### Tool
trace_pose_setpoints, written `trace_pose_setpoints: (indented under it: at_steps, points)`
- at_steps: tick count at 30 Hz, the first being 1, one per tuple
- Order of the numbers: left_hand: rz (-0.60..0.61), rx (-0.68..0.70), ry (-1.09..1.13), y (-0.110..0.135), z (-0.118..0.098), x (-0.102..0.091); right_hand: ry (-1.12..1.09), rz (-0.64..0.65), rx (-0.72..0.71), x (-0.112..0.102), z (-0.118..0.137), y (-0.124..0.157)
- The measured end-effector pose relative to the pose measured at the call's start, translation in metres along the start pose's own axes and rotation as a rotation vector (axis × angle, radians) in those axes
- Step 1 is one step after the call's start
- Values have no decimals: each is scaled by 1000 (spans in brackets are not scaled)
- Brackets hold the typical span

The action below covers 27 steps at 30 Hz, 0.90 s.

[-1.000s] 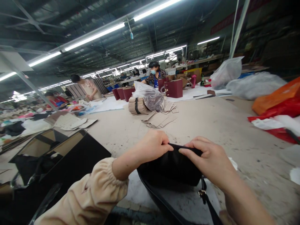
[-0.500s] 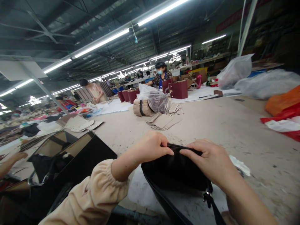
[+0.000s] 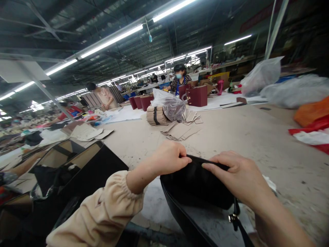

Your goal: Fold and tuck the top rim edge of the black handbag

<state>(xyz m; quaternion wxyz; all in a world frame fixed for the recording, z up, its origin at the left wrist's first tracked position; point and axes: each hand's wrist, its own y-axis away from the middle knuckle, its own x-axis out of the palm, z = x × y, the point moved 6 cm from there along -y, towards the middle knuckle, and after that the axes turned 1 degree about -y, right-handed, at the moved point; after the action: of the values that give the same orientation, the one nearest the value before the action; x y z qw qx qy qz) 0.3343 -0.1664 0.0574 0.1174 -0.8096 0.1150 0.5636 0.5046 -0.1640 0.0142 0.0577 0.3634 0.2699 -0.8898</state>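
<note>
So you're pinching the top edge of the black bag with both hands right now. Your left hand is clamped shut on the rim, fingers curled over it, and your right hand is doing the same a bit further along, thumb and fingers closed on that same edge. Both grips are narrow and holding the bag, nothing else.

The bag is sitting on the surface right in front of you, its strap looping down toward the near edge and a small metal clasp hanging by your right wrist.

What's changing compared with a second ago: honestly not much in the hands. They're keeping the same pinch on the rim, and the two grips are drifting slightly further apart, so the top edge is looking a bit more stretched out between them. Most of the shift is your head turning a little, which is sliding everything over.

An open black box is sitting off to your left, a pile of cardboard pieces is lying further up the surface, and other people are working at the far end.
</note>
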Motion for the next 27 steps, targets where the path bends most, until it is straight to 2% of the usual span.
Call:
trace_pose_setpoints:
  at_steps: [3, 9, 12, 16, 23, 27]
  points:
    - [0, 19, 2, -1, -3, 1, 4, -16, 15, 0, -4, -1]
    - [-17, 218, 104, 4, -7, 1, 5, 0, 64, 0, -12, -2]
    - [16, 233, 99, 6, -5, 2, -9, 14, 71, 0, -13, -2]
    - [-6, 191, 56, 6, -5, 1, 6, -9, 51, -1, -11, -1]
    - [-28, 6, -58, 0, -5, 2, -25, 3, 29, -2, -6, -2]
    - [-33, -44, -79, -2, -4, 3, -13, 21, 37, -1, -5, -1]
